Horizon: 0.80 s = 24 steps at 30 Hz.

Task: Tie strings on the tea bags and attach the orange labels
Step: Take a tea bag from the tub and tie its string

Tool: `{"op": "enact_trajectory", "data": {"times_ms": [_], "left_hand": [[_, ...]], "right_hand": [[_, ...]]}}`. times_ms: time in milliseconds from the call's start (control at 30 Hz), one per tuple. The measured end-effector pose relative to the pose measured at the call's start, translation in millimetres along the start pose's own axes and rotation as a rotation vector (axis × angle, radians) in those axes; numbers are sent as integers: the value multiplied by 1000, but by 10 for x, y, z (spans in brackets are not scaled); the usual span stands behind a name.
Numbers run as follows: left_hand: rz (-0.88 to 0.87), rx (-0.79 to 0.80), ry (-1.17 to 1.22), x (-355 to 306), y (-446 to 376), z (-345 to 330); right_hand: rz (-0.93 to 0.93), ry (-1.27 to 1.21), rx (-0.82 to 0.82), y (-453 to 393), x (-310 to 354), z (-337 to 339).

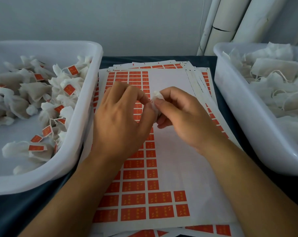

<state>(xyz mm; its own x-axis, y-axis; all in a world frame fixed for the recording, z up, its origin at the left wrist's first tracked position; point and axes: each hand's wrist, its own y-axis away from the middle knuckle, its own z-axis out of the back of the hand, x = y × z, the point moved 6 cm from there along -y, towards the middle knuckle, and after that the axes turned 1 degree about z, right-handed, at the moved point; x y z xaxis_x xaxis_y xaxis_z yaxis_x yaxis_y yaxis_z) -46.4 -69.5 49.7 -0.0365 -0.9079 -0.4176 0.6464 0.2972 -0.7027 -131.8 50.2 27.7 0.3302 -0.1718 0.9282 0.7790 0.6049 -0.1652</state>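
Both hands meet at the centre of the view, above the sheet of orange labels (138, 199). The left hand (121, 113) has its fingers curled, thumb and forefinger pinched at the edge of a small white tea bag (157, 98). The right hand (180, 112) grips the same tea bag from the 3 o'clock side, fingers wrapped round its lower part, so only the crumpled top shows between the two hands. Whether a string is in the pinch cannot be told.

The label sheet lies on top of a stack of similar sheets on the dark tabletop (11, 212); its right half is bare white backing.

At 9 o'clock stands a white tub (86, 106) holding tied tea bags with orange labels (42, 93). At 3 o'clock a second white tub (230, 103) holds unlabelled tea bags (271, 65) with loose strings. At 1 o'clock, white pipes (230, 23) rise against the wall.
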Motion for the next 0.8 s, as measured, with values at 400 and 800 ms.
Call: {"op": "enact_trajectory", "data": {"times_ms": [400,800], "left_hand": [[361,514,110,103,95,-126],[678,662,424,61,108,-210]], "right_hand": [[377,591,-229,41,112,34],[321,509,-325,48,169,162]]}}
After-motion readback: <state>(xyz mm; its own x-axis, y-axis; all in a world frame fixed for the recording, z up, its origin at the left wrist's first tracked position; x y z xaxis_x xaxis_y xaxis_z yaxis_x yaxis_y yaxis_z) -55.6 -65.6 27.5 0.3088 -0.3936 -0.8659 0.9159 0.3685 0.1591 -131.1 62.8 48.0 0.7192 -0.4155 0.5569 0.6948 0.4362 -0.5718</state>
